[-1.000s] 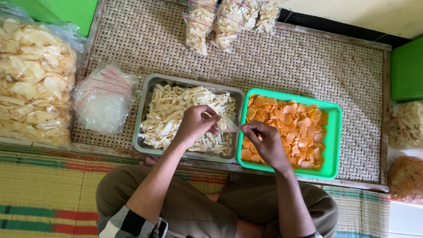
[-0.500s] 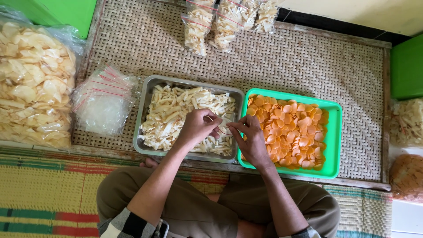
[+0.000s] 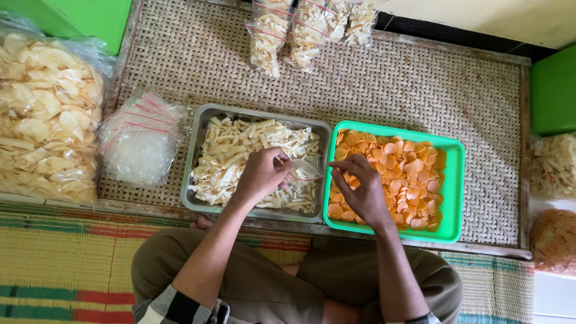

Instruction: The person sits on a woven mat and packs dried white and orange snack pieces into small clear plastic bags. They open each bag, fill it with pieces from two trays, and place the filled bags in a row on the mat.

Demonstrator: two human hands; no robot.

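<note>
The left hand (image 3: 262, 175) is pinching a small clear plastic bag (image 3: 305, 170) between thumb and fingers, closed on its edge and holding it over the metal tray (image 3: 198, 138) of pale strip crackers (image 3: 240, 150). The right hand (image 3: 359, 191) is meeting the bag from the other side, fingertips drawn together at its mouth; whether it is gripping the film or a cracker cannot be told from this view. The bag is hanging between the two hands, above the seam where the metal tray is touching the green tray (image 3: 451, 198) of round orange crackers (image 3: 408, 180). It is appearing empty or nearly so.

Judged on progress: several filled bags (image 3: 300, 30) are lying at the far edge of the work surface, so some packing appears done. Both trays are holding a full layer of crackers, and a stack of empty bags (image 3: 141, 141) is lying just beside the metal tray, so the greater part appears to be remaining.

The trays are resting on a woven rattan surface (image 3: 420, 78) in a worn wooden frame. A large sack of pale crackers (image 3: 45, 117) is sitting to the left; further bagged crackers (image 3: 552, 165) are lying to the right. The person is sitting cross-legged on a striped woven mat (image 3: 60, 264). Green boxes (image 3: 90, 18) are standing at the far corners.
</note>
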